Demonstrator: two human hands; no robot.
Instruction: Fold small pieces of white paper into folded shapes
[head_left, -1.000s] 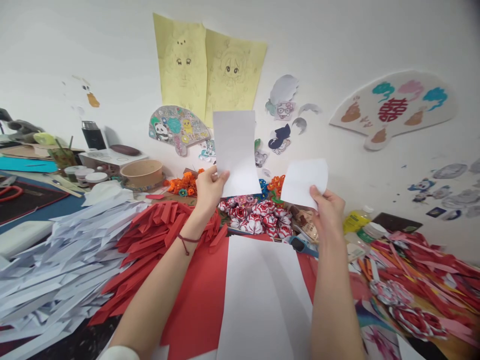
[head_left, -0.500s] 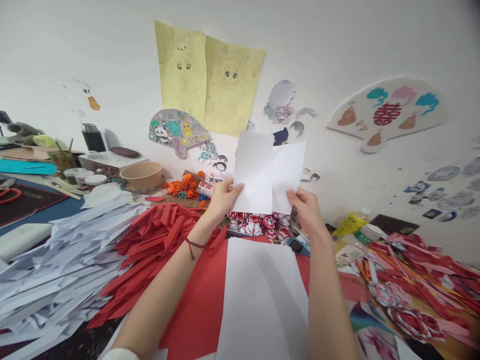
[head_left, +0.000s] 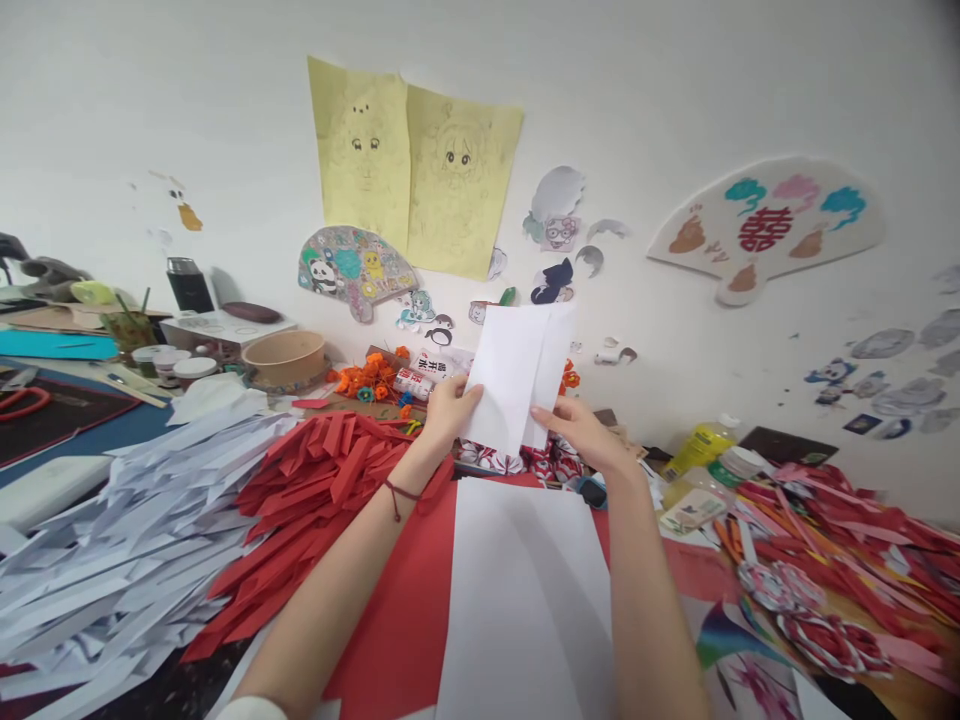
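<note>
Long sheet [head_left: 525, 600]: flat, six o'clock.
Papers: twelve o'clock, raised upright, slightly tilted, left paper [head_left: 501, 370] overlapping right paper [head_left: 557, 350]; probably light, bendy, easily creased, best pinched at the side edges.
Left hand [head_left: 452, 408]: eleven o'clock, thumb and fingers closely pinching the left paper's outer edge.
Right hand [head_left: 586, 434]: one o'clock, pinching the right paper low, wrist bent inward.
Flowers [head_left: 559, 466]: behind, partly hidden.

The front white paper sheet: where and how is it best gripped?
Likely by its lower left edge, left hand from the left, thumb in front: the front white paper sheet is thin and nearly upright, with the rear white paper sheet behind its right edge.
</note>
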